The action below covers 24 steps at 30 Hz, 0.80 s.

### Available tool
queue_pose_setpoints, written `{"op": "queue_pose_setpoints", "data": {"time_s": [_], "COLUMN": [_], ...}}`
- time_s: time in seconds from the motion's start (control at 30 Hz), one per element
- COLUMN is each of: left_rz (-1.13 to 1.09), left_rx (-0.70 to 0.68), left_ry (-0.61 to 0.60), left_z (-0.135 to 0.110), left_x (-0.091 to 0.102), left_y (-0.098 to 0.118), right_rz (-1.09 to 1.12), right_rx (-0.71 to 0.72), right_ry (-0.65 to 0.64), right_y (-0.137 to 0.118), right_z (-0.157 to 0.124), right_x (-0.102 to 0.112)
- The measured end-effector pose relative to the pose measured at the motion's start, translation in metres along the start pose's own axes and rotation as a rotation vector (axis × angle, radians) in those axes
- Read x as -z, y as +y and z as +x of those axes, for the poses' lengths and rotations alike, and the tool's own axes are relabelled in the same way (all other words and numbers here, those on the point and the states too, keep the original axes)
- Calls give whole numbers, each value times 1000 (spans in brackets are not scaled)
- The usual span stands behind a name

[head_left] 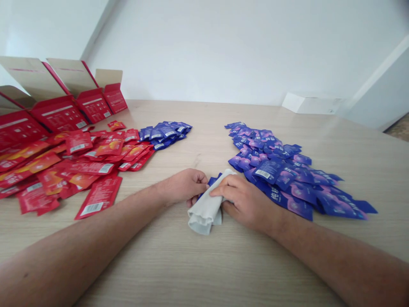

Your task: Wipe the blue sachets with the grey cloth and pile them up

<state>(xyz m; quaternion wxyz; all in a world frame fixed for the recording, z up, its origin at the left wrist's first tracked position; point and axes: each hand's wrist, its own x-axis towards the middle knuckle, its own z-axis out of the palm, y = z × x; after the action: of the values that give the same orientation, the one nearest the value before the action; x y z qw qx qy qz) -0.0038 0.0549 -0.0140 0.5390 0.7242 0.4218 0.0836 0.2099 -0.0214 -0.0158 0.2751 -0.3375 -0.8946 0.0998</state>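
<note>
Nearest the wearer, both forearms reach out across the pale wood-grain desk (204, 273) and meet near its middle, the left hand (185, 186) and right hand (247, 202) close together around a pale grey cloth (204, 213). The cloth's long axis runs slantwise: its gathered lower end points toward the wearer and slightly left, and its narrower upper end points away and to the right, passing under the right hand's fingers (226, 187). Those fingers lie clenched over the cloth, apparently pinning it from above, with the thumb out of sight; this looks like a hold meant to keep the fabric bunched and steady. The left hand's fingers (200, 179) curl inward against the cloth's edge, but whether they grip it or the corner of a blue sachet (213, 181) showing behind it cannot be told. Just right of the hands lies a large spread of blue sachets (281, 170). To the left sits a loose heap of red sachets (64, 170), with a smaller blue cluster (162, 133) beyond it, the colours seemingly kept apart on purpose. Farther off, open red cartons (59, 113) stand at the far left of the desk, and a white box (309, 103) lies near the far edge by the wall (223, 51).
</note>
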Motion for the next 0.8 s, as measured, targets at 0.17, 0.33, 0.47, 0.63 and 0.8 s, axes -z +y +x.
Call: {"op": "queue_pose_setpoints", "data": {"time_s": [0.17, 0.33, 0.47, 0.63, 0.8], "left_rz": [-7, -5, 1, 17, 0], "left_rx": [-20, -7, -13, -14, -12], "left_ry": [-24, -10, -14, -7, -9], "left_z": [0, 1, 0, 0, -1], "left_x": [3, 2, 1, 2, 2], "left_y": [2, 0, 1, 1, 2], "right_rz": [32, 17, 24, 18, 4], "right_rx": [100, 10, 44, 42, 30], "right_ry": [-65, -10, -20, -30, -26], "right_y": [-3, 1, -1, -1, -2], "right_z": [2, 1, 0, 1, 0], "right_x": [2, 1, 1, 1, 1]}}
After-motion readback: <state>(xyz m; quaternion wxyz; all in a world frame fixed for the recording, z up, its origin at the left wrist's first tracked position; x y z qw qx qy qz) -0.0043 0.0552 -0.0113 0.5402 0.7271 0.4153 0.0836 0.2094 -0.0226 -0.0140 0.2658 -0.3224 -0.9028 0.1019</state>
